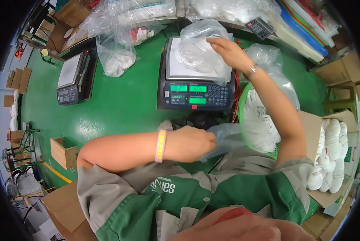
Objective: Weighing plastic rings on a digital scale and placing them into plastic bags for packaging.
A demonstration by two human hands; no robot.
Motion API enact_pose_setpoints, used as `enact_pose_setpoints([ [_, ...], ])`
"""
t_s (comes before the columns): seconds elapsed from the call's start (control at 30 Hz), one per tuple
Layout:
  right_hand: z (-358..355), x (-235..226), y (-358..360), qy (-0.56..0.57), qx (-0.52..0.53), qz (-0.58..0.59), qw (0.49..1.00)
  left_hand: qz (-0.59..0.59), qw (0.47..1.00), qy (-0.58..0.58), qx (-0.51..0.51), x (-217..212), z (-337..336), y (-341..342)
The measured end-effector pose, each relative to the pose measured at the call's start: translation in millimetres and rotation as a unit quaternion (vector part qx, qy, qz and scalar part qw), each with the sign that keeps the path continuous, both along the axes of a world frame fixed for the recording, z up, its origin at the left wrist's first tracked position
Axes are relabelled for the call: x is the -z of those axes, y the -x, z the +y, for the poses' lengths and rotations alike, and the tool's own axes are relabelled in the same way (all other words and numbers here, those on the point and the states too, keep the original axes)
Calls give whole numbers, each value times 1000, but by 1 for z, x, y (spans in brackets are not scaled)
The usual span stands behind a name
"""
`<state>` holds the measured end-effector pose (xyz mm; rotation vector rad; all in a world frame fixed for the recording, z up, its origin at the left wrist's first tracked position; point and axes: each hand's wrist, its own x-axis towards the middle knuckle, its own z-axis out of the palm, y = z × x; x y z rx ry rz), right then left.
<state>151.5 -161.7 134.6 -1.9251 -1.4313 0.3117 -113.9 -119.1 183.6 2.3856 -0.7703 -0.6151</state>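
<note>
A clear plastic bag with white contents rests on the pan of a dark digital weighing scale. My right hand is at that bag's upper right side, fingers bent together on the film; the exact grip is partly hidden. Close to my body, in front of the scale, my left hand is closed around the gathered end of another clear plastic bag, which looks flat. A green basket holding white yarn skeins stands to the right, beneath my right forearm.
A second scale and a bag of white yarn lie to the left. Packed bags line the far shelf, with a calculator on its edge. At the right stands a cardboard box of white skeins; a small wooden box is at the left.
</note>
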Motion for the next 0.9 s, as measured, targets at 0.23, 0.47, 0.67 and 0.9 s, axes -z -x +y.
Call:
enact_pose_setpoints([
  [0.23, 88, 99, -112, 274, 190, -227, 915, -65, 996, 44, 52, -10, 9, 9],
  [0.47, 119, 142, -81, 220, 219, -284, 907, -126, 984, 122, -22, 1, 28, 36],
  [0.67, 106, 133, -158, 154, 266, -216, 927, -104, 989, 76, 70, -5, 28, 21],
  [0.9, 95, 79, -73, 253, 189, -252, 915, -54, 997, 47, 43, -3, 29, 25],
])
